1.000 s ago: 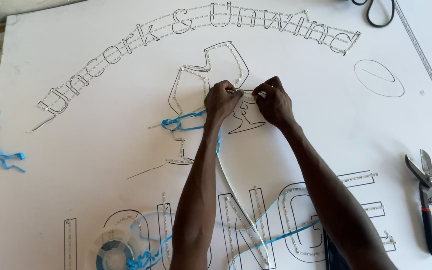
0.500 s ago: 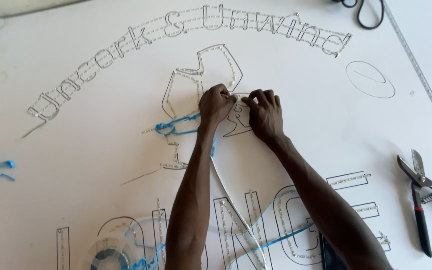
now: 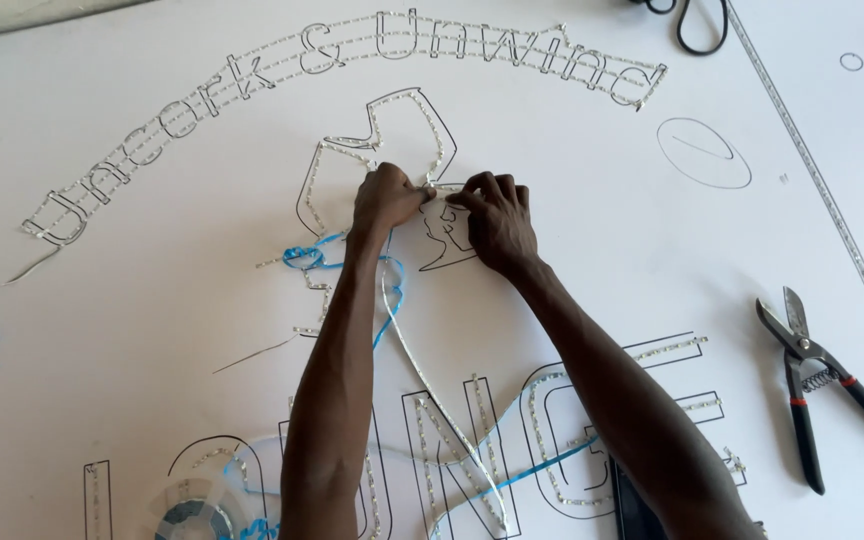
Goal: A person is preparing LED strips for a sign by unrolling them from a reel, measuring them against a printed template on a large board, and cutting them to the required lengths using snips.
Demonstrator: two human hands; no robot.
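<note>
A thin light strip (image 3: 439,186) is pinched between the left hand (image 3: 387,197) and right hand (image 3: 497,218) on the white board (image 3: 152,330), tin snips (image 3: 817,375) nearby.

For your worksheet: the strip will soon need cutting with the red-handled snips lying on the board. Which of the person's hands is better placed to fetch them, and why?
Probably the right hand. The snips lie on the white board on that arm's side, with nothing between. The left hand would have to cross over the right arm; both hands now pinch the LED strip.

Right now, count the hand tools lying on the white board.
2: red-handled snips at the right edge, and black-handled scissors at the top edge, partly cut off. Others may lie outside the view.
</note>
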